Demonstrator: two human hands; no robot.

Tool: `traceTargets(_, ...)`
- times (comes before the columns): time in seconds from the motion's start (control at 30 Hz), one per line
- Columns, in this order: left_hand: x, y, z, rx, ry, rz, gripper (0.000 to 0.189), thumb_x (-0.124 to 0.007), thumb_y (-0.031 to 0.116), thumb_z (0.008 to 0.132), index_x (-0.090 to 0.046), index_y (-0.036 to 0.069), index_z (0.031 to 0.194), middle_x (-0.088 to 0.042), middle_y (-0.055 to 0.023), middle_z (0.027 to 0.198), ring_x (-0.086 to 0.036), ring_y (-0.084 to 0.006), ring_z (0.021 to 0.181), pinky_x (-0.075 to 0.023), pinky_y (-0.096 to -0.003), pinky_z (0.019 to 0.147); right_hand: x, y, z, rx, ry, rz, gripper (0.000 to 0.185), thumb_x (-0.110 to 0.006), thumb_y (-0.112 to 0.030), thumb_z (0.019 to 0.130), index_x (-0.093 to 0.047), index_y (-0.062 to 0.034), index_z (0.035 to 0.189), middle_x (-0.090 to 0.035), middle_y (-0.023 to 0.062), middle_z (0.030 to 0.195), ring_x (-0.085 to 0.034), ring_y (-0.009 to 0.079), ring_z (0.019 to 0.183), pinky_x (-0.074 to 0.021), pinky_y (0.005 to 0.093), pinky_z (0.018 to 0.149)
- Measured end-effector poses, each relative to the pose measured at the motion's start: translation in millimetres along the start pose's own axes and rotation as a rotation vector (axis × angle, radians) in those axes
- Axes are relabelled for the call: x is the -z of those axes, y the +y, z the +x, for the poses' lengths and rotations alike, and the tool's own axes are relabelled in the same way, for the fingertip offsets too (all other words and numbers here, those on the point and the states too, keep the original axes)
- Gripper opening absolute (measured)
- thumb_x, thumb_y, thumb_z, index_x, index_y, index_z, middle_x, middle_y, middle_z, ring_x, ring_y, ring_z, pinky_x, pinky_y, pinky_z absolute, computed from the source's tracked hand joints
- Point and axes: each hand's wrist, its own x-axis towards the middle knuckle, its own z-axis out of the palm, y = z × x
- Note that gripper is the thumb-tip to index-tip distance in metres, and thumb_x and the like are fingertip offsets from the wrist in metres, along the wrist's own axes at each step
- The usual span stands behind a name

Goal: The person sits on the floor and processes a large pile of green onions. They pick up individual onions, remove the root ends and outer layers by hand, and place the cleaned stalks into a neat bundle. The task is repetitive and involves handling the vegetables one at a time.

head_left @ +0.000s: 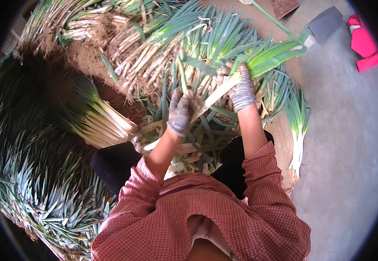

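Note:
My right hand (pixel 243 88), in a grey knitted glove, grips a large green onion (pixel 221 89) around its upper stalk. The white shank slants down to the left, and the green leaves spread out to the upper right. My left hand (pixel 180 112), in a soiled glove, is closed beside the lower end of the shank. A blurred green leaf strip (pixel 182 75) rises from its fingers. Below both hands, loose leaves and peelings (pixel 208 129) lie heaped between my knees. The root end of the held onion is hidden by my left hand.
Unpeeled green onions with roots (pixel 153 62) lie in a long row ahead. A bundle of clean white stalks (pixel 107 124) rests left of my left knee. Many more leaves (pixel 45 182) fill the left side. A few onions (pixel 296 140) lie on the concrete floor (pixel 339 130) at right.

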Motion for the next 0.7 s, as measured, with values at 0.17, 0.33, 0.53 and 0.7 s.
traceTargets(0.17,9,-8,-50,0.182,0.049,0.981,0.025,-0.056,0.025,0.091,-0.052,0.006,0.107,-0.056,-0.0026,0.082,-0.053,-0.0145,0.074,-0.044,-0.0264,0.063,34,-34,15,0.137,0.158,0.029,0.04,-0.06,-0.045,0.081,-0.051,-0.011,0.101,-0.056,0.002,0.074,-0.053,0.0167,0.064,-0.0513,0.0414,0.065)
traceTargets(0.33,97,-3,-127,0.854,-0.423,1.939,0.043,-0.055,0.039,0.085,-0.056,0.009,0.116,-0.062,-0.0177,0.104,-0.059,-0.0325,0.1,-0.0473,-0.0412,0.081,45,-128,9,0.285,0.221,-0.155,0.049,-0.048,-0.052,0.085,-0.055,-0.0055,0.099,-0.052,0.0014,0.068,-0.05,0.0173,0.06,-0.0482,0.0386,0.065)
traceTargets(0.53,11,8,-70,0.525,-0.325,2.026,0.053,-0.056,0.045,0.083,-0.053,0.009,0.121,-0.054,-0.0204,0.116,-0.056,-0.0347,0.105,-0.0447,-0.0399,0.087,41,-143,-4,0.229,0.136,-0.199,0.052,-0.046,-0.05,0.088,-0.054,-0.0011,0.103,-0.053,0.0026,0.071,-0.048,0.0158,0.057,-0.0477,0.036,0.062)
traceTargets(0.7,-123,-16,22,-0.14,-0.26,1.562,0.055,-0.066,0.041,0.08,-0.053,0.003,0.118,-0.057,-0.0208,0.106,-0.06,-0.0317,0.092,-0.0472,-0.0398,0.079,29,-106,-14,0.155,-0.109,-0.17,0.06,-0.047,-0.052,0.087,-0.05,0.0024,0.113,-0.059,0.0094,0.082,-0.058,0.0205,0.064,-0.0506,0.0415,0.072)
